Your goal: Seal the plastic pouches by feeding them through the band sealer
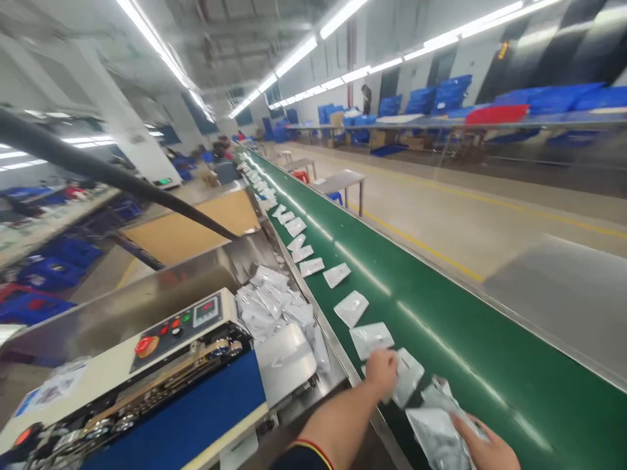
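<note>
A green conveyor belt (416,307) runs away from me, carrying a line of white sealed pouches (351,309) spaced along it. My left hand (381,372) is on the belt, its fingers closed on a white pouch (407,377). Close to the bottom edge, my right hand (484,447) grips a clear-and-silver plastic pouch (435,437), which hangs over the belt. Part of that pouch is cut off by the frame. A further pouch (371,339) lies just beyond my left hand.
On the left of the belt stands a band sealing machine (191,346) with a red stop button. Behind it, a steel chute (147,300) holds a heap of white pouches (269,303). A black hose (98,170) crosses above. Blue crates (539,98) stack on far tables.
</note>
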The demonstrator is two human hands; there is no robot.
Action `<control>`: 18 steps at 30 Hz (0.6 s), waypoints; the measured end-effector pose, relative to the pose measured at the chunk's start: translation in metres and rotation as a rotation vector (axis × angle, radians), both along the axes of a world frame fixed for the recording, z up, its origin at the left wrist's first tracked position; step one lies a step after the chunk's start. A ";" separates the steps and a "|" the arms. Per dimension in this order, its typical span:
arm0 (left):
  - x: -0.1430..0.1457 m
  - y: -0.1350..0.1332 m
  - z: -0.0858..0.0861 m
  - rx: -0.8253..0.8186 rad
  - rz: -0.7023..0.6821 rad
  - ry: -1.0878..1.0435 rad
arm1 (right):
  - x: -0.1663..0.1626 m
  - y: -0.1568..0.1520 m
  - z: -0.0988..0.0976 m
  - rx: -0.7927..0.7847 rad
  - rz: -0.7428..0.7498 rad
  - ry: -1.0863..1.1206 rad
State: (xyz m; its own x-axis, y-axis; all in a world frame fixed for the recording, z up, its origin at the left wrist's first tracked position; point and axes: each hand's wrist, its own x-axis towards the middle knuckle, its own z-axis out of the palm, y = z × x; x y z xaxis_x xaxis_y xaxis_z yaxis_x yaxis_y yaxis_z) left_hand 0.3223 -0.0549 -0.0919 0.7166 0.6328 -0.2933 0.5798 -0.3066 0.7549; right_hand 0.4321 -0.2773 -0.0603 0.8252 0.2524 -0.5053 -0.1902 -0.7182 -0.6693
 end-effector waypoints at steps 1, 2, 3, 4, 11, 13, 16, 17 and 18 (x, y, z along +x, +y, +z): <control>0.006 0.002 -0.001 -0.019 -0.021 -0.017 | -0.004 -0.007 0.006 0.027 -0.001 -0.016; 0.012 0.003 -0.004 -0.040 -0.047 -0.035 | -0.008 -0.014 0.012 0.045 -0.016 -0.014; 0.020 0.004 -0.008 -0.060 -0.071 -0.048 | -0.011 -0.021 0.017 0.056 -0.038 -0.001; 0.026 0.004 -0.013 -0.080 -0.098 -0.059 | -0.015 -0.029 0.021 0.062 -0.062 0.018; 0.051 -0.012 -0.028 -0.076 -0.106 -0.060 | -0.044 -0.090 0.034 0.064 -0.218 0.133; 0.054 -0.022 -0.027 -0.097 -0.126 -0.042 | -0.049 -0.102 0.038 0.039 -0.210 0.143; 0.051 -0.042 -0.021 -0.147 -0.185 -0.037 | -0.052 -0.114 0.049 -0.026 -0.162 0.139; 0.046 -0.048 -0.017 -0.165 -0.198 -0.044 | -0.051 -0.117 0.054 -0.068 -0.138 0.128; 0.039 -0.054 -0.012 -0.179 -0.201 -0.059 | -0.050 -0.118 0.060 -0.119 -0.099 0.113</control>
State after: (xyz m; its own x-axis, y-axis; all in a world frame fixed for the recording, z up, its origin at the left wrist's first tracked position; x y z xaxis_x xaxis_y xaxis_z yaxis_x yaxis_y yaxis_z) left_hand 0.3610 -0.1093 -0.1041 0.8417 0.4177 -0.3420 0.4743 -0.2695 0.8381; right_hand 0.3824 -0.3954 -0.0005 0.7792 0.1054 -0.6178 -0.3335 -0.7649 -0.5511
